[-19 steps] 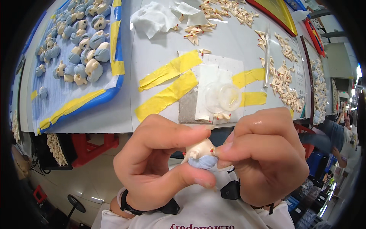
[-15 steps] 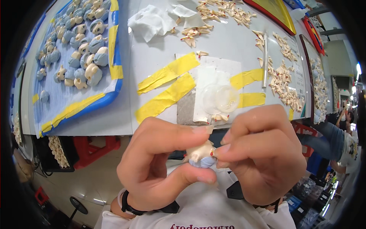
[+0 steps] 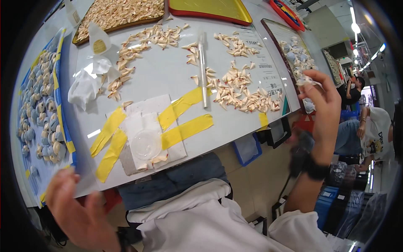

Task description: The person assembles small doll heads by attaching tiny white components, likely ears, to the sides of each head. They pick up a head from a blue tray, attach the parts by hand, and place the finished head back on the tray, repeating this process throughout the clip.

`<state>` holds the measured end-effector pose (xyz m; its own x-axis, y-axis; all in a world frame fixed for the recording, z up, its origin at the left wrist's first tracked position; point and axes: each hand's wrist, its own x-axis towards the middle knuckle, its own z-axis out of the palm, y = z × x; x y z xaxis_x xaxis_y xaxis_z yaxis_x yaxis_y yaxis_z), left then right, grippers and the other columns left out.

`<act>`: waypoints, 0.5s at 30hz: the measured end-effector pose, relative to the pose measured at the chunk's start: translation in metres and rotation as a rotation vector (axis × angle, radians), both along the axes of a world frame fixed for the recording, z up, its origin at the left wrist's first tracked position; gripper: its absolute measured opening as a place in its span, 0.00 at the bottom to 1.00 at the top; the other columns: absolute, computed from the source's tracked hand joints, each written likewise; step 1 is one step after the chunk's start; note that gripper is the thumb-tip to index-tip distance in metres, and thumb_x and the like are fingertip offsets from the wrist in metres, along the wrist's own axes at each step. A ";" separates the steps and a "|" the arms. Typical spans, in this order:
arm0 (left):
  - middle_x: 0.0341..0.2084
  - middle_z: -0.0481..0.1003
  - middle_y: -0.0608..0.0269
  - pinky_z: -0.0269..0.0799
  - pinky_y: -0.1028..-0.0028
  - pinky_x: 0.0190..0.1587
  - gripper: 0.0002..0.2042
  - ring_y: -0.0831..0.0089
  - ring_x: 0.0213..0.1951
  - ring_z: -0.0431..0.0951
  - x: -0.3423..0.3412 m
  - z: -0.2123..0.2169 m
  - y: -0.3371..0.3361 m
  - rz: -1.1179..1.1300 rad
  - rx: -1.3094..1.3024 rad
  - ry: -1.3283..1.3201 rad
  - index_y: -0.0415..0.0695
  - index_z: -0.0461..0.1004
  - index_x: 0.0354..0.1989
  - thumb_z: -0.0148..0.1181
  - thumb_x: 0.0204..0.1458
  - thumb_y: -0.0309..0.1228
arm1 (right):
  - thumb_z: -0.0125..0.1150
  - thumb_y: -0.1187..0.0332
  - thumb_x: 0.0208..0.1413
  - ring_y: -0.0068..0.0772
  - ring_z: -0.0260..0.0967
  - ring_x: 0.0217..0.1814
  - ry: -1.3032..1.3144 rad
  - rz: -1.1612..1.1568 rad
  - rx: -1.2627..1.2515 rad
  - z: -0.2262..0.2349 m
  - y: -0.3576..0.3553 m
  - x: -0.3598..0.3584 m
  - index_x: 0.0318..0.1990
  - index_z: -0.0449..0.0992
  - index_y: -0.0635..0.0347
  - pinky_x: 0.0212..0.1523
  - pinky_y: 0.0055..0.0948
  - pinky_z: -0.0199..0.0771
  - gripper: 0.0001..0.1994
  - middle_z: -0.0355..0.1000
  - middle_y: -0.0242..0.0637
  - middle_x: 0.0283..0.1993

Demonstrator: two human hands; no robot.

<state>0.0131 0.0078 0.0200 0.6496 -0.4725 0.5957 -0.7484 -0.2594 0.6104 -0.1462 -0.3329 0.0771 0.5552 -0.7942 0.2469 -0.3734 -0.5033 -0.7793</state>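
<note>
On the right, my right hand [image 3: 326, 101] is raised over a dark-edged tray [image 3: 280, 54] of small doll heads. Between its fingertips is a cream and pale-blue doll head [image 3: 304, 80], partly covered by the fingers. At the lower left my left hand [image 3: 79, 212] is blurred, its fingers apart and nothing visible in them. It is close to the near corner of a blue tray [image 3: 68, 143], lined with cloth and edged with yellow tape, where many blue-capped doll heads lie.
Cream pointed pieces with red tips [image 3: 235, 94] lie scattered beside a clear tube [image 3: 203, 71]. A shallow clear dish [image 3: 145, 144] rests on taped-down paper. Behind are crumpled tissue [image 3: 86, 89], a bottle [image 3: 99, 40] and a yellow tray [image 3: 210, 9]. Another person [image 3: 373, 130] is at right.
My hands have parted from in front of me. The right one has carried the doll head to the right-hand tray; the left has moved toward the blue tray. The view has swung right.
</note>
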 end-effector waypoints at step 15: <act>0.58 0.58 0.59 0.48 0.62 0.61 0.21 0.64 0.61 0.55 0.114 0.003 0.062 0.307 0.750 -0.045 0.50 0.61 0.57 0.42 0.57 0.43 | 0.52 0.76 0.42 0.44 0.65 0.38 0.692 -0.051 -0.689 -0.010 -0.051 -0.034 0.37 0.69 0.62 0.40 0.30 0.64 0.11 0.67 0.42 0.39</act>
